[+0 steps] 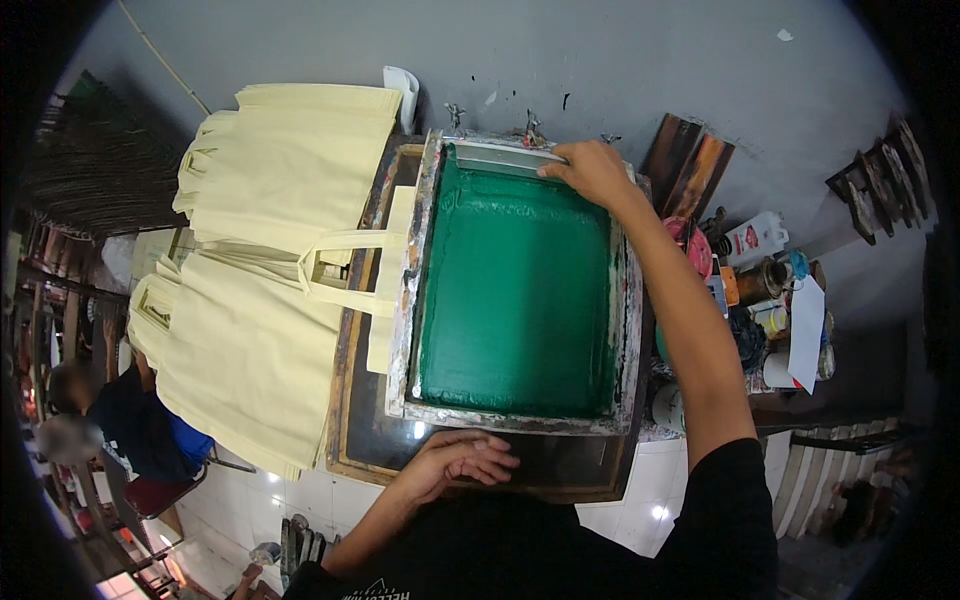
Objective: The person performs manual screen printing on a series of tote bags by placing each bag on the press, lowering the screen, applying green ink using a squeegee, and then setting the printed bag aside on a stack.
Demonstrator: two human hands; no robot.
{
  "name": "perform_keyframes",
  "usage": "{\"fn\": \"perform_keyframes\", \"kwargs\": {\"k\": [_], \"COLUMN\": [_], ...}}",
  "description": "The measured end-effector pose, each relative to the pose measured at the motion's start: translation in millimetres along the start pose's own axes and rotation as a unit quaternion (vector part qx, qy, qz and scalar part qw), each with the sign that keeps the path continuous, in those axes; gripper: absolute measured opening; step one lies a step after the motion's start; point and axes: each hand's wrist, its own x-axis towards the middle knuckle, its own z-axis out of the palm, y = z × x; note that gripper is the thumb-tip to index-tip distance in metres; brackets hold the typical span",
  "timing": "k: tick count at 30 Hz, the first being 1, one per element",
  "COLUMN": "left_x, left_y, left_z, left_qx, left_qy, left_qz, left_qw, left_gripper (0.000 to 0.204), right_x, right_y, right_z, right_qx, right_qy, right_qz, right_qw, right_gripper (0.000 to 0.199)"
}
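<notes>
A screen-printing frame point(405, 330) with an ink-smeared rim lies across the dark work board. Green ink point(520, 290) covers its mesh. Along the far end of the mesh rests a pale squeegee point(505, 157). My right hand point(592, 175) grips the squeegee at its right end, thumb toward me. My left hand point(460, 465) hovers by the frame's near edge, fingers loosely bent and apart, holding nothing. A cream tote bag point(378, 345) lies partly under the frame, its handles sticking out to the left; the rest of it is hidden.
Two stacks of cream bags, a far stack point(300, 160) and a near stack point(250, 340), lie left of the board point(365, 455). Hinge clamps point(533, 125) line the back by the grey wall. Bottles and tubs point(770, 310) crowd the right. Another person point(145, 425) sits at far left.
</notes>
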Motion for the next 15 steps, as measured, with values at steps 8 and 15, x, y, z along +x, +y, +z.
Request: {"fn": "perform_keyframes", "kwargs": {"k": [8, 15], "left_x": [101, 159], "left_y": [180, 251], "left_z": [31, 2], "left_qx": [0.569, 0.693], "left_qy": [0.188, 0.23], "left_qz": [0.39, 0.332], "left_qw": [0.699, 0.598], "left_gripper": [0.033, 0.026], "right_x": [-31, -73], "right_y": [-24, -45], "right_z": [25, 28], "right_qx": [-0.108, -0.093], "right_qy": [0.058, 0.056], "right_qz": [0.054, 0.024], "right_qw": [0.991, 0.994], "right_gripper": [0.063, 0.063]}}
